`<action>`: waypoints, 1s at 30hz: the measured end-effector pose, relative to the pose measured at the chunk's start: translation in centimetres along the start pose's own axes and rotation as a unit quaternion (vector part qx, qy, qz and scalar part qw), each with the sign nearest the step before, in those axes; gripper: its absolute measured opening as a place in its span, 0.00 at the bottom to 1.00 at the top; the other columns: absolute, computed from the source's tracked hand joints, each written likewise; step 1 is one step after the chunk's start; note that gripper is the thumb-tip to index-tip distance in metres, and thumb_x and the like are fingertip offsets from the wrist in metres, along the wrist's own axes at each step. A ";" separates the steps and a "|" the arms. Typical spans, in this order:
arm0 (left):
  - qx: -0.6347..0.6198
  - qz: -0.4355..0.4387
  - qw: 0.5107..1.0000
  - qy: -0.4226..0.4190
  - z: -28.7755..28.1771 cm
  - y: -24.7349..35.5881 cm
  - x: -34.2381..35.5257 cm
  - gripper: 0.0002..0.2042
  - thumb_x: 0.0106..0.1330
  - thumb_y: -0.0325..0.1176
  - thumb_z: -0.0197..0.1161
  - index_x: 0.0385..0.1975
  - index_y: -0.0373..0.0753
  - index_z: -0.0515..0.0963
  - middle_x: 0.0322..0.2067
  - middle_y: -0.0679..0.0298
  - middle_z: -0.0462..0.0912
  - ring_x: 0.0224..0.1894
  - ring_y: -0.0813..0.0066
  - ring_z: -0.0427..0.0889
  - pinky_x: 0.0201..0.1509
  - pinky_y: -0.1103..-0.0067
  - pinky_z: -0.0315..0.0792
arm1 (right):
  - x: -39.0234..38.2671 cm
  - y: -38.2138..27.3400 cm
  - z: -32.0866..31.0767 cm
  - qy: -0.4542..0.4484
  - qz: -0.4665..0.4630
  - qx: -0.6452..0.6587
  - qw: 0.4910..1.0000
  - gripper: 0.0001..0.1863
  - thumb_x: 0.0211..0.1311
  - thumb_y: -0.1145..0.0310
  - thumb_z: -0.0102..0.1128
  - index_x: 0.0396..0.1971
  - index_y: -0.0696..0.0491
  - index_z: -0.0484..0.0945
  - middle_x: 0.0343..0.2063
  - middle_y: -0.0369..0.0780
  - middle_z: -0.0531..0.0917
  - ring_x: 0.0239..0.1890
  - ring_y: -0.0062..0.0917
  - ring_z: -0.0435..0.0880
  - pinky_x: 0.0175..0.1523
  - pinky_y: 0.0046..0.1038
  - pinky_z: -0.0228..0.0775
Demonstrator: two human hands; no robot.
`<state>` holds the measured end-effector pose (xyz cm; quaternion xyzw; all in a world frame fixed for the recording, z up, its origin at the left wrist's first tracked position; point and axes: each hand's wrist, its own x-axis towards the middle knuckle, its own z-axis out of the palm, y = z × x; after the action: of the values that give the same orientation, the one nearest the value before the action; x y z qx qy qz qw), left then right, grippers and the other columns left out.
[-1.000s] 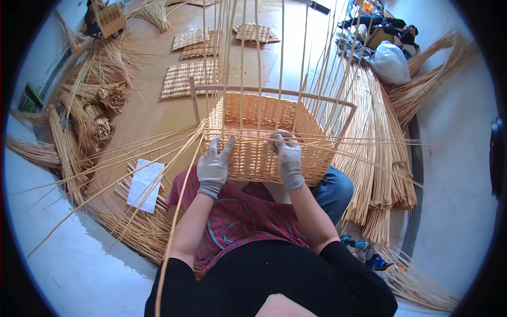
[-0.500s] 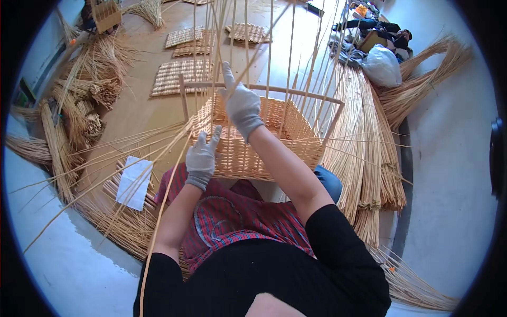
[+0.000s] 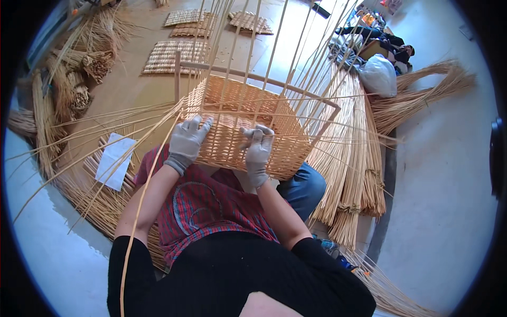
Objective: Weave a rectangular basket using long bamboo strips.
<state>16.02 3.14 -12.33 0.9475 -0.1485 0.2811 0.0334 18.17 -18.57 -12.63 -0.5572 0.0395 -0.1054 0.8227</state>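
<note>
A woven wicker basket (image 3: 280, 153) rests across my lap, with tall upright stakes and a thin wooden frame (image 3: 245, 75) around its top. My gloved left hand (image 3: 187, 140) grips the left part of the near wall's top edge, fingers curled onto the strands. My gloved right hand (image 3: 257, 151) is at the same edge farther right, fingers closed around a thin strand lying along the weave. Long loose strands (image 3: 63, 140) fan out from the basket's left corner, and one runs down past my left forearm.
Bundles of wicker rods lie at the left (image 3: 74, 90) and right (image 3: 348, 195). Several woven mats (image 3: 169, 55) lie on the floor beyond. A white paper (image 3: 113, 164) lies on rods at left. Clothing and a white plastic bag (image 3: 377, 74) are piled at back right.
My right hand rose among the stakes half a second ago and has come back down to the near edge. The basket and surroundings have shifted leftward and upward in the picture.
</note>
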 end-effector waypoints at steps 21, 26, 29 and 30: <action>-0.532 -0.271 0.705 -0.382 0.8 4.8 9.9 0.20 0.74 0.43 0.59 0.60 0.40 0.72 0.35 0.55 0.85 0.27 0.72 0.86 0.31 0.70 0.80 | 3.2 -4.8 -6.4 0.066 0.092 0.111 0.987 0.14 0.78 0.67 0.48 0.59 0.46 0.65 0.45 0.42 0.84 0.44 0.30 0.87 0.41 0.30 0.80; -0.474 -0.210 0.817 -0.252 5.2 4.7 6.9 0.12 0.73 0.40 0.59 0.43 0.38 0.79 0.36 0.52 0.86 0.39 0.58 0.85 0.47 0.67 0.75 | 5.8 -8.1 -3.4 -0.101 0.063 -0.124 0.985 0.12 0.77 0.69 0.45 0.56 0.47 0.68 0.45 0.40 0.84 0.46 0.29 0.86 0.41 0.30 0.80; -0.397 -0.228 0.854 -0.246 4.4 7.3 8.2 0.16 0.75 0.45 0.53 0.42 0.37 0.79 0.37 0.48 0.84 0.41 0.49 0.83 0.48 0.62 0.75 | 12.1 -6.6 0.6 -0.226 -0.392 -0.347 0.821 0.25 0.71 0.71 0.51 0.68 0.46 0.68 0.42 0.38 0.86 0.42 0.29 0.87 0.40 0.29 0.81; -0.338 -0.234 0.881 -0.233 4.9 7.6 7.9 0.18 0.76 0.48 0.51 0.42 0.38 0.79 0.38 0.47 0.84 0.42 0.47 0.83 0.48 0.61 0.74 | 12.3 -6.5 2.1 -0.217 -0.338 -0.458 0.793 0.31 0.69 0.73 0.50 0.72 0.42 0.61 0.47 0.43 0.84 0.38 0.32 0.86 0.38 0.30 0.80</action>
<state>22.60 -6.94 -12.29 0.9240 -0.0122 -0.0308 0.3810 29.73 -21.65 -5.14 -0.8550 -0.2870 -0.2231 0.3699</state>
